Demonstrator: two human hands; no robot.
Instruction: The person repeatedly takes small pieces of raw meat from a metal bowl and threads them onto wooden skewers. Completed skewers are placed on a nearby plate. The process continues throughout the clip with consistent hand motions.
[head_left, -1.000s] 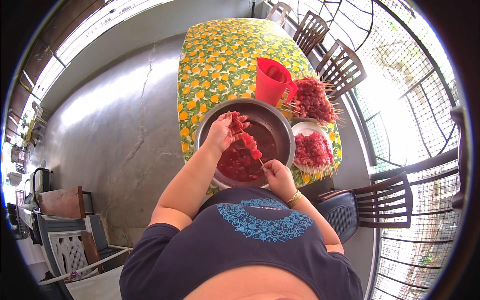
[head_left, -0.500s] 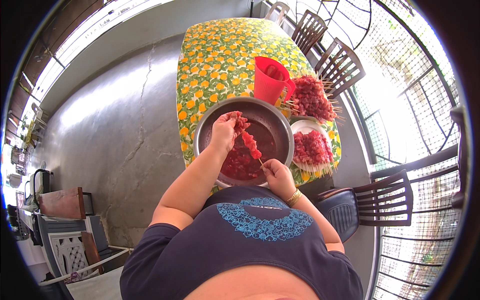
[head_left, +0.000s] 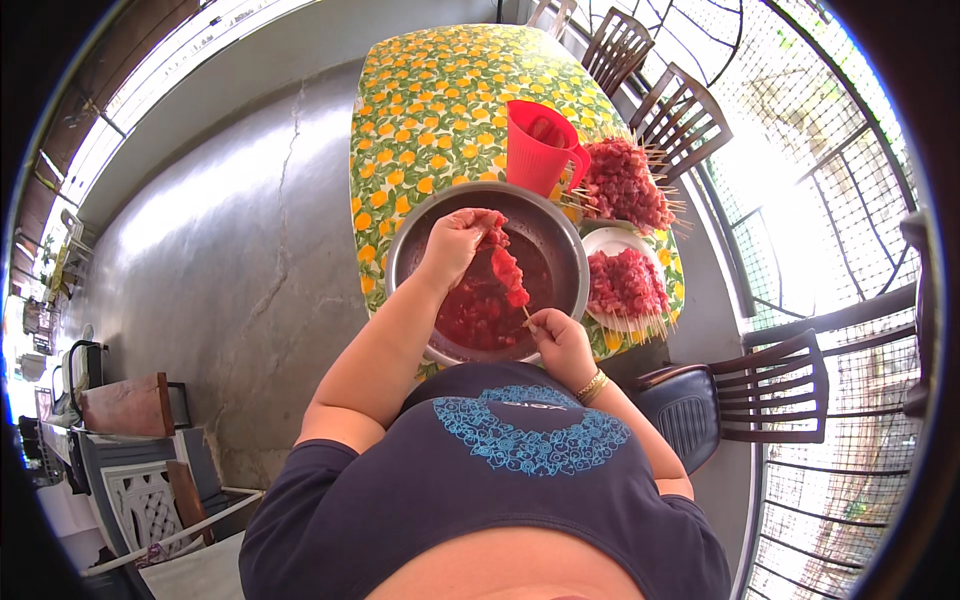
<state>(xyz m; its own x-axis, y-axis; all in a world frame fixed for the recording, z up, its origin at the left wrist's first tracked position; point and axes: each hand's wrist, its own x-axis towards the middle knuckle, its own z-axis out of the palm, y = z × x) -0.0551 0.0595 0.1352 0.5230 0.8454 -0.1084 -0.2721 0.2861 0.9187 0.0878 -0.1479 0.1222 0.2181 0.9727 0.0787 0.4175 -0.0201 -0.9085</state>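
Table [head_left: 430,110], fruit-patterned. Shirt [head_left: 470,500], bearing small pale lettering [head_left: 532,404]. Basin [head_left: 412,250], on the table. Left hand [head_left: 455,243], pinching meat [head_left: 508,272] at the upper end; right hand [head_left: 560,345], pinching the bare lower end of the skewer [head_left: 526,313], held over the basin.

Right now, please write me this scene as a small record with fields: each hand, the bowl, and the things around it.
Left hand: pinches raw meat near the upper end of a skewer
Right hand: holds the skewer's bare lower end
Bowl: round, metal; meat pieces and dark red liquid inside, below the skewer
Right of bowl: white plate with stacked meat skewers
Beyond: red pitcher; larger skewer pile
Tablecloth: yellow fruit, green leaves
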